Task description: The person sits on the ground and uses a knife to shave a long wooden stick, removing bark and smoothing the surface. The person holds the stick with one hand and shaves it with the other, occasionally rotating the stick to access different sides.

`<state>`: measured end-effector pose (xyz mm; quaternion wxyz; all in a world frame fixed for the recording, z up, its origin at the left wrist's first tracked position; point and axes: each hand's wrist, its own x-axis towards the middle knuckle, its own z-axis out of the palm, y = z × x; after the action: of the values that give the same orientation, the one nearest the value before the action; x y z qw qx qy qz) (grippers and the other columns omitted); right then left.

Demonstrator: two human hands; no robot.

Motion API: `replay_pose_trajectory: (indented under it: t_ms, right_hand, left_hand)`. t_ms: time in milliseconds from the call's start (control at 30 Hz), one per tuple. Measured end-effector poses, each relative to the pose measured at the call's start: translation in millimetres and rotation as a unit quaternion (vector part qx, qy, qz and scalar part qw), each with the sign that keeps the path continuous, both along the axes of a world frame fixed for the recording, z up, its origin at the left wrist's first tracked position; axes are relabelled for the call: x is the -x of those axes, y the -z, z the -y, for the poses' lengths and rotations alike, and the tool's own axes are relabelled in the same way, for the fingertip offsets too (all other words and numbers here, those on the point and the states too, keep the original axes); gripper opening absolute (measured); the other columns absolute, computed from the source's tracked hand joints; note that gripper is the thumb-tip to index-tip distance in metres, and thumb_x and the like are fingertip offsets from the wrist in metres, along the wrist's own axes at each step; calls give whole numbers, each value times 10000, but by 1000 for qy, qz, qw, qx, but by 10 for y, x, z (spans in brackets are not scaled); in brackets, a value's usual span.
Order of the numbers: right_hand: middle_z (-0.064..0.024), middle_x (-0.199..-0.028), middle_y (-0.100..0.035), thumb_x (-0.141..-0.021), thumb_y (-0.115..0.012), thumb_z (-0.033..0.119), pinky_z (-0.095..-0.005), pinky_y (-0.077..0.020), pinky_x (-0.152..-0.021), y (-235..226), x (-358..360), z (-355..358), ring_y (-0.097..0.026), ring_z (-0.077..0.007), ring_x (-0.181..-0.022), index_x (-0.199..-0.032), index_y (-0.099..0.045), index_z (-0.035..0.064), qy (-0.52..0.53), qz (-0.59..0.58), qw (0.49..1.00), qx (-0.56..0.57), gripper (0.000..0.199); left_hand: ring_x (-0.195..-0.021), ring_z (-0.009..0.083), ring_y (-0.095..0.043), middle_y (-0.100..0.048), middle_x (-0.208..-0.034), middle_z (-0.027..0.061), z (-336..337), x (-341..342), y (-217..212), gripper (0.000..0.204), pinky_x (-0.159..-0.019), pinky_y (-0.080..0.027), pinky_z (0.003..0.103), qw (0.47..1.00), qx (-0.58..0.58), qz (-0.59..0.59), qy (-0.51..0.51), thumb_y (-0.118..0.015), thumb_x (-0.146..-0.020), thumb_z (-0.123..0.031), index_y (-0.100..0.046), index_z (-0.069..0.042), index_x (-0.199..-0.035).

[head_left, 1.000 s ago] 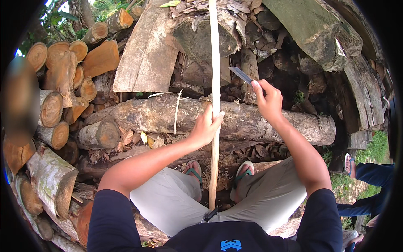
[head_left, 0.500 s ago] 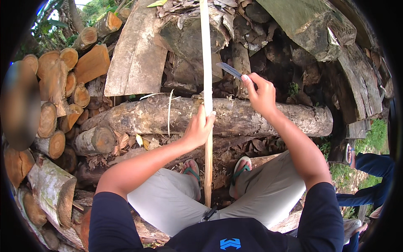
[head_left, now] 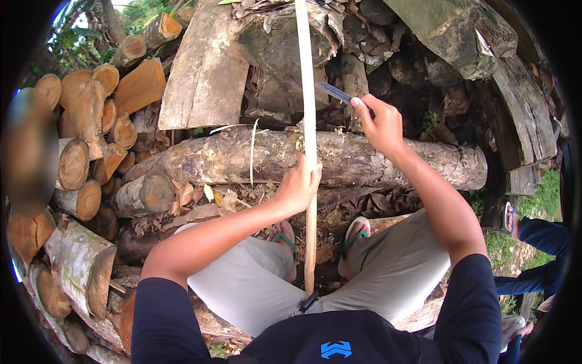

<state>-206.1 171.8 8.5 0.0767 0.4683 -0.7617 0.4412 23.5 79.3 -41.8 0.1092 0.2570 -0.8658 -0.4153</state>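
Observation:
A long pale peeled wooden pole (head_left: 308,91) runs from the top of the view down to between my thighs. My left hand (head_left: 299,185) is wrapped round it below the middle. In my right hand (head_left: 382,126) is a knife (head_left: 332,92), its handle mostly hidden by the fingers. The dark blade points left, its tip close to the pole's right side; whether they touch I cannot tell. Behind the pole lies a thick barked log (head_left: 388,159) across the view, scattered with shavings. A thin pale strip (head_left: 253,151) hangs over that log.
Cut logs (head_left: 73,164) are stacked at the left. A wide plank (head_left: 203,73) leans behind the log, near a stump (head_left: 285,51). Weathered slabs (head_left: 521,115) stand at the right. My sandalled feet (head_left: 354,239) rest near the log. Another person's legs (head_left: 539,255) show at the right edge.
The scene has shifted slightly right and up in the view. The knife tip is now nearer the pole's edge. Both hands keep their holds.

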Motion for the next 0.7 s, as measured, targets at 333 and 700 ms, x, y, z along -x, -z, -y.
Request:
replay_pose_trajectory:
  t_ms: [333,700]
  right_hand:
    - [-148,-745,-687,-1045,-568,448,-455,-506,-673,-95,-178,41,-678,-378,-729,-939,-691,74,-4,96,992,-86,408]
    - [-150,-769,-697,-1053,-550,393,-465,-502,-684,-146,-107,20,-683,-377,-752,-939,-687,65,-24,88,989,-113,374]
  left_hand:
    - [-711,248,-693,-659,-795,146,22,-54,79,263,-679,-560,404,991,-116,-46,45,-408,-1124,-261,-360,-4,-1159]
    - [-928,254,-750,-713,-1089,161,469,-6,-23,432,-776,-617,350,937,-324,-76,103,-356,-1132,-372,-440,-51,-1408]
